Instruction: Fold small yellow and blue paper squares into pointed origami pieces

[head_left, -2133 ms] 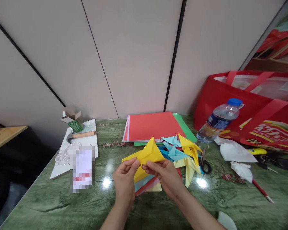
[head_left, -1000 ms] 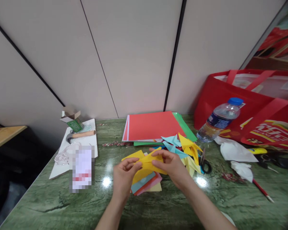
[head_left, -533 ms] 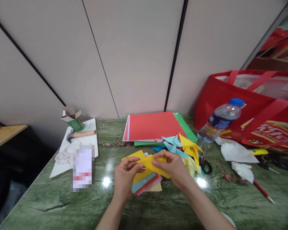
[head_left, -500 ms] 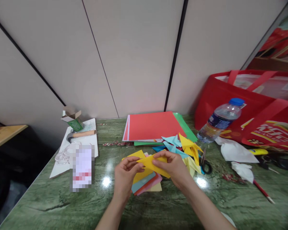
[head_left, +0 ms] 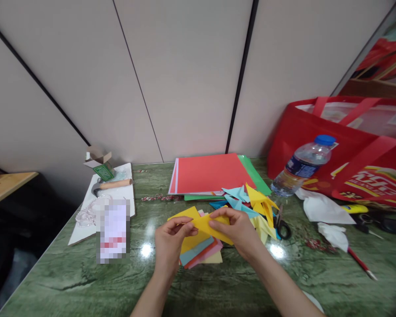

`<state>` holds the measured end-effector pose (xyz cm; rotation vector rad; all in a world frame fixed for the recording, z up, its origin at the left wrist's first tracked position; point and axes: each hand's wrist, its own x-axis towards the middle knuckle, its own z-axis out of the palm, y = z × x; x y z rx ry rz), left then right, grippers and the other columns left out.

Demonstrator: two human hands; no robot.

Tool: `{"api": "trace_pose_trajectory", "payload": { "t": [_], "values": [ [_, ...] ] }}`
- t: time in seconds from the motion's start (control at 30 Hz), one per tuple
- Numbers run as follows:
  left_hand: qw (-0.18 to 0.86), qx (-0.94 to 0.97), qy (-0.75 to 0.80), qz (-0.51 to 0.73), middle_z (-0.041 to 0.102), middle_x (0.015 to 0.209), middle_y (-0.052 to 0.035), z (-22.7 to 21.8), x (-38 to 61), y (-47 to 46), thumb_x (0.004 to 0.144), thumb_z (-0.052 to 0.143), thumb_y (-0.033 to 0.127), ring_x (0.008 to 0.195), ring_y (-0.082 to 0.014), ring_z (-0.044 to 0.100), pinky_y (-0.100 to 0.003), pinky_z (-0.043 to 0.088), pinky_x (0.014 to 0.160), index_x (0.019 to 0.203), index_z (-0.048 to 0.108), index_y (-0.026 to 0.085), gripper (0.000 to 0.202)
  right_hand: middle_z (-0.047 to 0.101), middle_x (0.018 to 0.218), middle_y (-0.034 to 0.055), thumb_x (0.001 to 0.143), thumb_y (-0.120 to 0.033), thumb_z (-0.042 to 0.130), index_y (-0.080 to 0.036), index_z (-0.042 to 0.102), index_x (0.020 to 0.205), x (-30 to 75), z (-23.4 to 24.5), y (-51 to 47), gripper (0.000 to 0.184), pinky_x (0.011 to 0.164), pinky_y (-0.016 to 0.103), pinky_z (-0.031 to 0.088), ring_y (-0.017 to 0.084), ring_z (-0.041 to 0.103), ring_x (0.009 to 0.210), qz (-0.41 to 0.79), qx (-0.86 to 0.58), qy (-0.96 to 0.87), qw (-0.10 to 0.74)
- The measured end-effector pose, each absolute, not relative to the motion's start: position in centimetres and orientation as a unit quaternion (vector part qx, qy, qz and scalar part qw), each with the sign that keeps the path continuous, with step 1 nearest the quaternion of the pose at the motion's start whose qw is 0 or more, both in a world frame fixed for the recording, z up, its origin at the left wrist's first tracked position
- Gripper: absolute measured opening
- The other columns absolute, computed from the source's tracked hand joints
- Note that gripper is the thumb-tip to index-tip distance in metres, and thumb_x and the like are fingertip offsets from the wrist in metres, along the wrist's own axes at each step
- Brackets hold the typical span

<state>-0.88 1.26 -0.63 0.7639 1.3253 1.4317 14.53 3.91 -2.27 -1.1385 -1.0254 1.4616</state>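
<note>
I hold a folded yellow paper (head_left: 207, 224) just above a green marble table (head_left: 86, 277). My left hand (head_left: 170, 244) pinches its left tip, fingers closed. My right hand (head_left: 239, 231) grips its top and right part, fingers curled over it. Under my hands lies a small stack of coloured paper squares (head_left: 201, 252), yellow, blue, red and pink. Right of my hands sits a heap of folded yellow and light blue paper shapes (head_left: 254, 207).
Red and green sheets (head_left: 211, 175) lie by the wall. A water bottle (head_left: 302, 165) leans on a red bag (head_left: 350, 149). Scissors (head_left: 281, 226), tissues (head_left: 320, 208) and a red pencil (head_left: 361, 263) lie right. A hammer (head_left: 110, 186), small box (head_left: 99, 166) and beads (head_left: 86, 213) lie left.
The yellow paper stood up as a tall peak two seconds ago; now it is flattened into a long narrow fold held lower. In the last half second my hands have hardly moved.
</note>
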Motion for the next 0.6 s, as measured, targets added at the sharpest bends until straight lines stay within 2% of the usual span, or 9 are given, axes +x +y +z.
{"api": "trace_pose_trajectory", "payload": {
  "t": [0.07, 0.2, 0.6],
  "values": [
    [0.509, 0.312, 0.544, 0.589, 0.07, 0.062, -0.0037, -0.62, -0.93, 1.24, 0.053, 0.075, 0.015, 0.049, -0.0148, 0.064, -0.024, 0.054, 0.054, 0.063, 0.068, 0.012, 0.012, 0.065, 0.065, -0.0018, 0.053, -0.024, 0.076, -0.018, 0.067, 0.065, 14.56, -2.3, 3.89, 0.016, 0.051, 0.023, 0.045, 0.012, 0.055, 0.054, 0.594, -0.471, -0.433, 0.488],
    [0.53, 0.312, 0.546, 0.568, 0.067, 0.05, -0.0037, -0.62, -1.02, 1.21, 0.055, 0.074, 0.017, 0.049, -0.0167, 0.065, -0.023, 0.054, 0.05, 0.064, 0.066, 0.011, 0.014, 0.065, 0.067, 0.0, 0.055, -0.025, 0.075, -0.018, 0.067, 0.066, 14.65, -2.36, 3.86, 0.015, 0.052, 0.023, 0.044, 0.013, 0.056, 0.057, 0.565, -0.481, -0.465, 0.483],
    [0.582, 0.29, 0.535, 0.54, 0.068, 0.051, -0.0054, -1.09, -1.5, 1.25, 0.052, 0.078, 0.024, 0.051, -0.0158, 0.066, -0.022, 0.054, 0.055, 0.06, 0.062, 0.01, 0.023, 0.067, 0.069, 0.0022, 0.06, -0.024, 0.068, -0.018, 0.065, 0.065, 14.72, -1.52, 3.86, 0.008, 0.059, 0.026, 0.047, 0.017, 0.061, 0.065, 0.49, -0.484, -0.555, 0.467]
  ]
}}
